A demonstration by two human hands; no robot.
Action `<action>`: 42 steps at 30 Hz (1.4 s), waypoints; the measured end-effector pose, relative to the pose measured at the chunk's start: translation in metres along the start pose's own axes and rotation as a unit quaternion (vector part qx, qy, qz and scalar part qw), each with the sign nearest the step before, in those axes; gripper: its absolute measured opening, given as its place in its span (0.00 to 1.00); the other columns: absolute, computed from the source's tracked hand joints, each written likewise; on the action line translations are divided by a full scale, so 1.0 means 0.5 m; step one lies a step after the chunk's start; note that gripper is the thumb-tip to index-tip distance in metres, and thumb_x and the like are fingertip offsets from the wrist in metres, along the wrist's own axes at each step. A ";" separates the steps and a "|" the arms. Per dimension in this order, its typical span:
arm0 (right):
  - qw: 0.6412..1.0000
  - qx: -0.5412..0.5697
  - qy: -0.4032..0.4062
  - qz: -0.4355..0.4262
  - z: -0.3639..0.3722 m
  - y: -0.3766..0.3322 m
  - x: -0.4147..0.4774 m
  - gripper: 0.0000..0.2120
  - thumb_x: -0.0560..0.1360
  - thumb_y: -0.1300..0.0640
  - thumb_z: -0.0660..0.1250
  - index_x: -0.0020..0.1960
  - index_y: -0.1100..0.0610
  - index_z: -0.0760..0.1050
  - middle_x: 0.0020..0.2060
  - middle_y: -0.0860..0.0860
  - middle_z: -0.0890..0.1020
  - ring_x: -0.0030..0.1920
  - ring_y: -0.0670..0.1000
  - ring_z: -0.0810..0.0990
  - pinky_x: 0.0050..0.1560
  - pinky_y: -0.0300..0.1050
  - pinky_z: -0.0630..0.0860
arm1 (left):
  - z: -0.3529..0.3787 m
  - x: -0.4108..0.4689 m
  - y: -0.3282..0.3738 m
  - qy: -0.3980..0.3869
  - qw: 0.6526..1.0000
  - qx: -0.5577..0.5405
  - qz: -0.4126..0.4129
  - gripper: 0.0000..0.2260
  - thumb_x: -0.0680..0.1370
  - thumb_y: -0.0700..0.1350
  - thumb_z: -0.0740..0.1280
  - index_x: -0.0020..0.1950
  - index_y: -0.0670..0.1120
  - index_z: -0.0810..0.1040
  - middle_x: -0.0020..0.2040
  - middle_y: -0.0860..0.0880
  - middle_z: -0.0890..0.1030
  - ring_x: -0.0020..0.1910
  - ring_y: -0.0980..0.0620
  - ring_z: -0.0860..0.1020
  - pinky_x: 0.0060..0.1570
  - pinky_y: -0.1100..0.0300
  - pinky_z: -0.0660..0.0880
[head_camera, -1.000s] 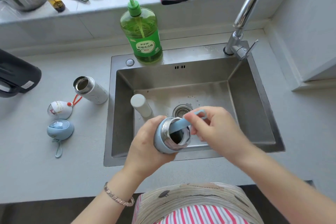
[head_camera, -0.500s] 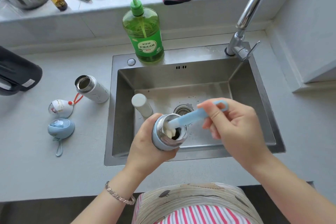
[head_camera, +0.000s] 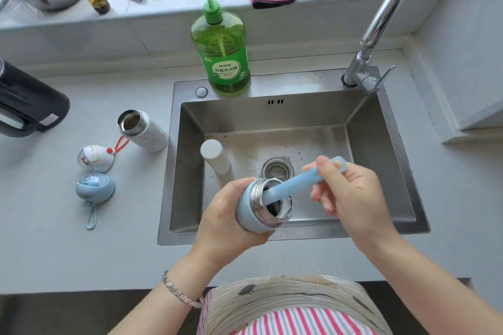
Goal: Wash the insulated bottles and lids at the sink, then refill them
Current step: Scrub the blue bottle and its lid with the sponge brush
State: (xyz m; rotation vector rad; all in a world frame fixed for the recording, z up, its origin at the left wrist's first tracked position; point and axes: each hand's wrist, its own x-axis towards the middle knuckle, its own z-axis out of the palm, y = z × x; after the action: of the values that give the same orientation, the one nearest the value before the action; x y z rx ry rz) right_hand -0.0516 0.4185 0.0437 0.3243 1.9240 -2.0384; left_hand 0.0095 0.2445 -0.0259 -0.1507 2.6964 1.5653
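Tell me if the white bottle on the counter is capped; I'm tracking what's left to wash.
Uncapped. The white bottle shows a bare steel mouth, and a white lid lies apart beside it.

Your worktop (head_camera: 81, 253) is pale grey and smooth. A steel sink (head_camera: 299, 84) is set into it, nearer the right side. To the left of the sink, just beside its rim, a white bottle (head_camera: 147, 133) stands with its top open. A little further left, two round lids lie close together. One is a white lid (head_camera: 95, 159) with a red loop. Nearer you is a blue lid (head_camera: 95, 187) with a blue loop. At the far left edge sits a big black jug (head_camera: 30, 106), partly out of view. A green soap bottle (head_camera: 223, 57) stands on the sink's back rim.
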 end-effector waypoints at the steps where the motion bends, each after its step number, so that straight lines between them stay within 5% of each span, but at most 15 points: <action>1: 1.000 0.006 0.011 -0.019 -0.003 -0.006 -0.001 0.15 0.79 0.59 0.58 0.38 0.62 0.77 0.18 0.50 0.72 0.17 0.43 0.63 0.19 0.31 0.60 | 0.000 0.000 -0.001 0.016 1.000 -0.009 -0.010 0.30 0.57 0.56 0.76 0.57 0.63 0.71 0.54 0.61 0.77 0.54 0.59 0.76 0.51 0.70 0.71; 9: 0.996 -0.034 -0.016 -0.079 0.022 0.003 -0.031 0.17 0.77 0.50 0.60 0.37 0.58 0.78 0.20 0.52 0.72 0.19 0.43 0.66 0.23 0.32 0.64 | 0.014 0.016 0.005 0.074 0.997 -0.018 0.026 0.31 0.58 0.55 0.76 0.58 0.58 0.69 0.52 0.55 0.78 0.50 0.58 0.77 0.49 0.69 0.72; 14: 0.998 -0.033 -0.028 -0.050 0.037 0.016 -0.030 0.21 0.76 0.48 0.52 0.37 0.59 0.78 0.20 0.51 0.72 0.19 0.43 0.66 0.23 0.32 0.64 | 0.008 0.022 0.002 0.075 0.996 -0.020 0.038 0.31 0.58 0.54 0.76 0.58 0.60 0.68 0.53 0.53 0.78 0.51 0.56 0.77 0.49 0.65 0.74; 20: 0.997 -0.018 0.015 -0.070 0.010 -0.021 -0.017 0.24 0.80 0.52 0.50 0.36 0.61 0.78 0.18 0.52 0.72 0.18 0.44 0.64 0.21 0.33 0.63 | 0.000 0.017 -0.008 0.111 0.991 -0.015 0.078 0.31 0.58 0.51 0.78 0.56 0.60 0.67 0.54 0.65 0.75 0.52 0.65 0.74 0.51 0.75 0.68; 25: 0.998 -0.046 -0.039 -0.023 0.033 0.002 -0.029 0.22 0.80 0.54 0.52 0.37 0.62 0.78 0.20 0.51 0.72 0.18 0.44 0.66 0.22 0.32 0.64 | 0.012 0.019 -0.005 0.092 0.992 0.005 0.087 0.32 0.60 0.53 0.76 0.60 0.52 0.68 0.54 0.49 0.77 0.52 0.61 0.76 0.52 0.72 0.70; 33: 0.998 -0.042 -0.011 -0.043 0.024 -0.005 -0.036 0.23 0.80 0.54 0.51 0.35 0.60 0.78 0.18 0.53 0.72 0.17 0.44 0.65 0.22 0.32 0.64 | 0.013 0.021 -0.016 0.116 0.990 0.016 0.081 0.33 0.59 0.51 0.78 0.59 0.51 0.68 0.53 0.49 0.77 0.52 0.64 0.74 0.52 0.74 0.68; 42: 0.985 -0.148 -0.042 -0.073 0.004 0.006 -0.036 0.21 0.74 0.45 0.52 0.35 0.54 0.79 0.21 0.50 0.74 0.19 0.44 0.68 0.24 0.33 0.66 | 0.011 0.024 -0.012 0.086 0.985 0.072 0.134 0.29 0.61 0.53 0.73 0.59 0.51 0.68 0.55 0.60 0.71 0.55 0.55 0.74 0.54 0.55 0.73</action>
State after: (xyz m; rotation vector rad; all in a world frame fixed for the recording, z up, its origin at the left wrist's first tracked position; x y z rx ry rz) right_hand -0.0336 0.4180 0.0477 0.0261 2.2150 -1.7800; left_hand -0.0019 0.2453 -0.0344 0.0871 3.0636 1.4690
